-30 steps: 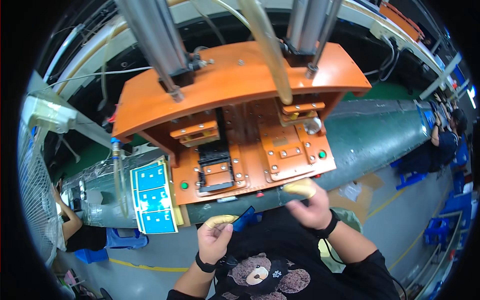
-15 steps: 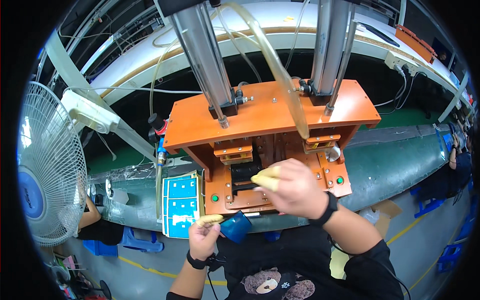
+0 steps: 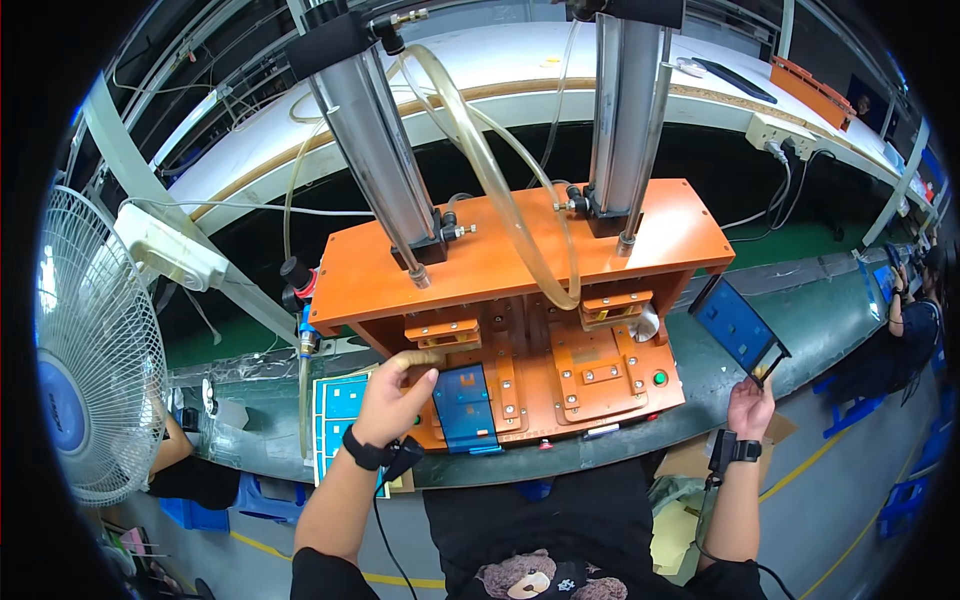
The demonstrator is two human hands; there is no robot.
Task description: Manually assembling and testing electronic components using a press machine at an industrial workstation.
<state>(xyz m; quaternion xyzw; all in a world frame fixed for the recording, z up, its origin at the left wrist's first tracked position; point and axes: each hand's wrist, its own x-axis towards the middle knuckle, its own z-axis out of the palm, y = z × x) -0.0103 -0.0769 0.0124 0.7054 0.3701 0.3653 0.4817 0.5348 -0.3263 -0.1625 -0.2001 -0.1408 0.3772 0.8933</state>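
Note:
My left hand [image 3: 393, 402] is over the left side of an orange press [image 3: 530, 235]. Its fingers pinch the upper left edge of a translucent blue film [image 3: 466, 408], which lies over the left fixture and reaches the press's front edge. Out to the right of the press, my right hand [image 3: 750, 408] grips the lower end of a black-framed panel [image 3: 738, 322] with a blue face, held tilted in the air. The right fixture [image 3: 603, 375] holds no part that I can see.
Blue label sheets [image 3: 340, 410] lie left of the press, partly behind my left arm. A white-caged fan [image 3: 95, 340] stands far left. Two upright cylinders [image 3: 375, 140] with a looping hose [image 3: 490, 170] rise above the press. A green button [image 3: 660, 378] sits at its right front.
My right hand has moved from the left fixture out to the right, now with the black-framed panel. My left hand has carried the blue film up over that fixture. The view has shifted slightly.

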